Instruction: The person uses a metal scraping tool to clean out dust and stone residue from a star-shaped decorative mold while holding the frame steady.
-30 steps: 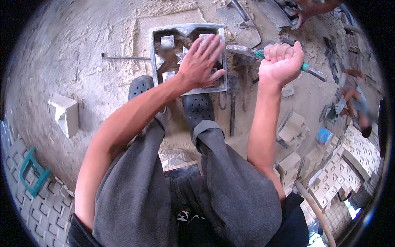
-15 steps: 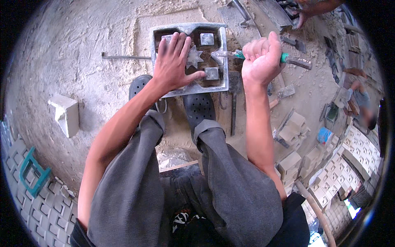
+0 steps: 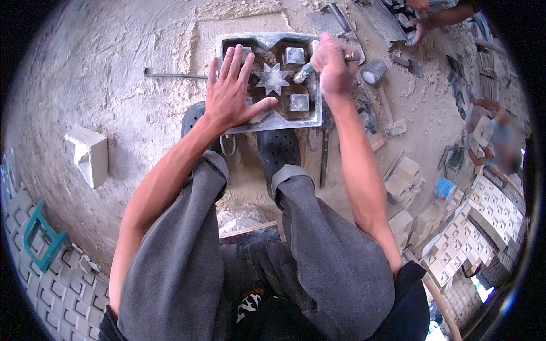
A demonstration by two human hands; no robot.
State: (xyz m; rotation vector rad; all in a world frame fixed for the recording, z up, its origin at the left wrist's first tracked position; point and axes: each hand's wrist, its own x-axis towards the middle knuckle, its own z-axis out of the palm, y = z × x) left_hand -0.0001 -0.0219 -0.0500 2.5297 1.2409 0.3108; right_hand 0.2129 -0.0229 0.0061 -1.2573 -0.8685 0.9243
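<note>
Spreading its fingers over the left part of the mold (image 3: 267,41), the left hand (image 3: 230,96) is open and grips nothing; its fingers point to the top of the frame, with the thumb out toward the middle. Whether its palm touches the metal cannot be told. The right hand (image 3: 336,67) is closed in a fist around the tool (image 3: 305,73), at the mold's right edge. The tool's green end sticks out on the left of the fist, over the inside of the mold, its tip near the star.

The mold lies on the ground in the upper middle of the frame. At its centre is the star (image 3: 272,78); to the right of that, the upper block (image 3: 294,55) and the lower block (image 3: 298,102) stand in its corners. The left corners are partly hidden by the hand.

Just below the mold are the left shoe (image 3: 193,115) and the right shoe (image 3: 278,149). A thin rod (image 3: 176,75) extends from the mold's left side. Farther left lies a white block (image 3: 91,156), and a green plastic piece (image 3: 42,238) is at lower left. A mallet (image 3: 373,73) lies right of the fist. At upper right is a co-worker's hand (image 3: 421,29), and a blue bucket (image 3: 444,188) stands at right.
</note>
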